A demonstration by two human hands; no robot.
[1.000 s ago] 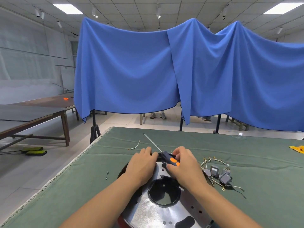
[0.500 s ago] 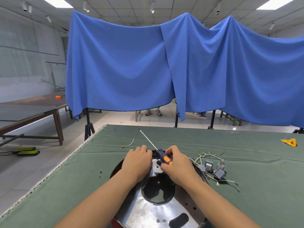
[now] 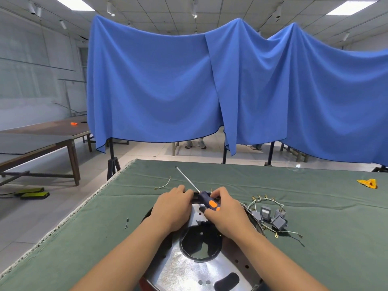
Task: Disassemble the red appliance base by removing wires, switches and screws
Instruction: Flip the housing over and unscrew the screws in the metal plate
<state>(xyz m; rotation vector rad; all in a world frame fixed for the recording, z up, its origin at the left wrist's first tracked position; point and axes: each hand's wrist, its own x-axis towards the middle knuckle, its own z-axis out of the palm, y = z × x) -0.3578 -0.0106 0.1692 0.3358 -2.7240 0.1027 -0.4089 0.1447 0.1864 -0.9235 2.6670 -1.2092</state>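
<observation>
1. A bench covered in dark green cloth carries everything.
2. A round appliance base with a shiny metal plate sits at its near edge.
3. Grey switch blocks with pale wires lie just right of it.
4. A short loose wire lies farther back.
5. Small dark screws lie to the left.
6. A yellow-orange scrap lies far right.

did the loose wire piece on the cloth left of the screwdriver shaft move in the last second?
No. The loose wire piece lies in the same place on the green cloth, left of the screwdriver shaft, same curve. Only the head camera shifted.
</observation>
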